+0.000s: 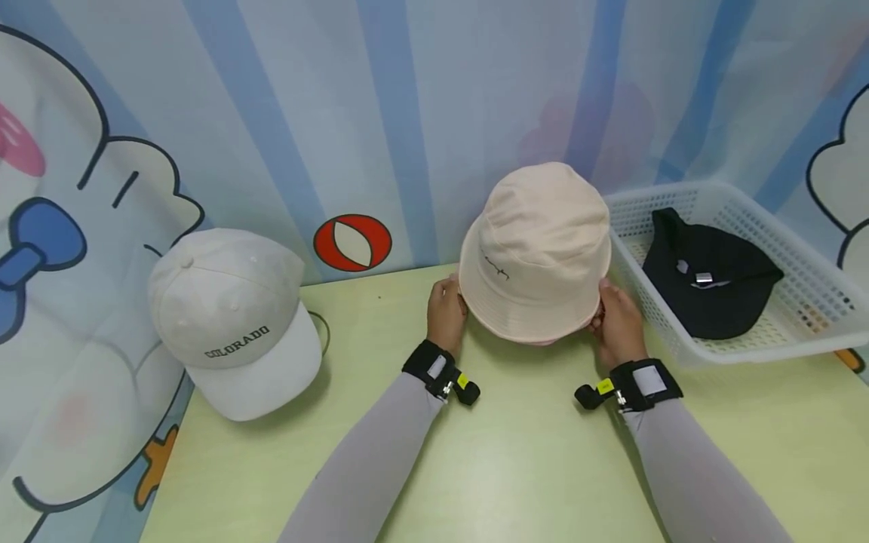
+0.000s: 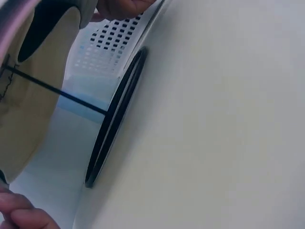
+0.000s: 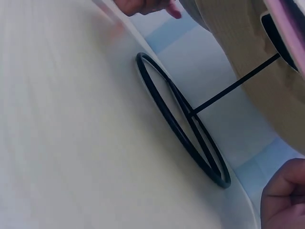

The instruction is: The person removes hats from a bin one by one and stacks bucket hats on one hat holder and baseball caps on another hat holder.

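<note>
A cream bucket hat with a small dark script mark sits over a black wire hat stand, its brim tilted down toward me. In both wrist views the stand's thin rod runs from a ring base on the table up into the hat. My left hand pinches the brim at its left edge. On the right edge, my right hand grips the brim between thumb and fingers. A strip of pink shows beneath the brim; whether it is lining or another piece I cannot tell. Some fingertips are hidden by the brim.
On the left stands a white baseball cap lettered COLORADO, with part of a wire ring behind it. A white plastic basket to the right holds a black hat. A printed curtain hangs behind the pale yellow table.
</note>
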Available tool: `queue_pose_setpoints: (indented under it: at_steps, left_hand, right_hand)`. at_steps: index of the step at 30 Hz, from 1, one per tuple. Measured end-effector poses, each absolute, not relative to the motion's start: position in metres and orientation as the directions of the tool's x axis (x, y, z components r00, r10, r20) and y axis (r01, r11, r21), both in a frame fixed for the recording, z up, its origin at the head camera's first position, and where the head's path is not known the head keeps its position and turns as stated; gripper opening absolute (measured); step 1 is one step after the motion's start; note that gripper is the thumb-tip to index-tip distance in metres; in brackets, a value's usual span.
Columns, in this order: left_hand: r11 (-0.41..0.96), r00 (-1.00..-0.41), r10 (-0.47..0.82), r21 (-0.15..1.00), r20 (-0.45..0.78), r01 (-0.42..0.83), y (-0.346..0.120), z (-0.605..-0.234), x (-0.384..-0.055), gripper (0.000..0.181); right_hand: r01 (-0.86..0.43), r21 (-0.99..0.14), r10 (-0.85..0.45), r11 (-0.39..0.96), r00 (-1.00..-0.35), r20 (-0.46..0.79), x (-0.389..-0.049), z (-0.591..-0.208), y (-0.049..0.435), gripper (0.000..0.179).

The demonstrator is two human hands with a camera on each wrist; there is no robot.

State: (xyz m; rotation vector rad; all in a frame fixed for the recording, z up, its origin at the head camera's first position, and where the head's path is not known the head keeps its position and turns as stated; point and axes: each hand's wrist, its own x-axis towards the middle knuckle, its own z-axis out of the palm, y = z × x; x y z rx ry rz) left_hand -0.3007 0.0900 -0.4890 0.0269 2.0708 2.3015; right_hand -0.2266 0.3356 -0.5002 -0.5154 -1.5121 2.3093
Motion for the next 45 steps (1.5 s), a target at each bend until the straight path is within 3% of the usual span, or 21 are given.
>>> queue_pose_setpoints:
  at_steps: [7,14,26,35,45]
  left_hand:
    - [-0.137,-1.0,-0.009,0.99,-0.027,-0.025,0.073,-0.5,-0.289,0.037]
    - [-0.196,-0.998,-0.045,0.98,-0.048,-0.039,0.061,-0.503,-0.271,0.026]
    - [-0.224,-0.993,-0.041,0.97,-0.108,-0.096,0.043,-0.51,-0.254,0.036]
    - [-0.334,-0.993,0.003,0.936,-0.121,-0.115,0.025,-0.515,-0.236,0.026]
    - [-0.37,-0.991,0.095,0.921,-0.094,-0.123,0.012,-0.516,-0.22,0.035]
  right_hand:
    - [-0.146,-0.861,0.381,-0.487,-0.923,-0.059,-0.221,-0.501,0.328,0.03]
    - [-0.168,-0.816,0.289,-0.553,-0.957,0.002,-0.212,-0.504,0.329,0.035]
    - [-0.166,-0.795,0.237,-0.584,-0.971,0.029,-0.197,-0.501,0.333,0.033]
    - [-0.183,-0.831,0.219,-0.525,-0.973,0.076,-0.177,-0.486,0.332,0.024]
    - [-0.188,-0.895,0.18,-0.405,-0.976,0.123,-0.158,-0.463,0.348,0.018]
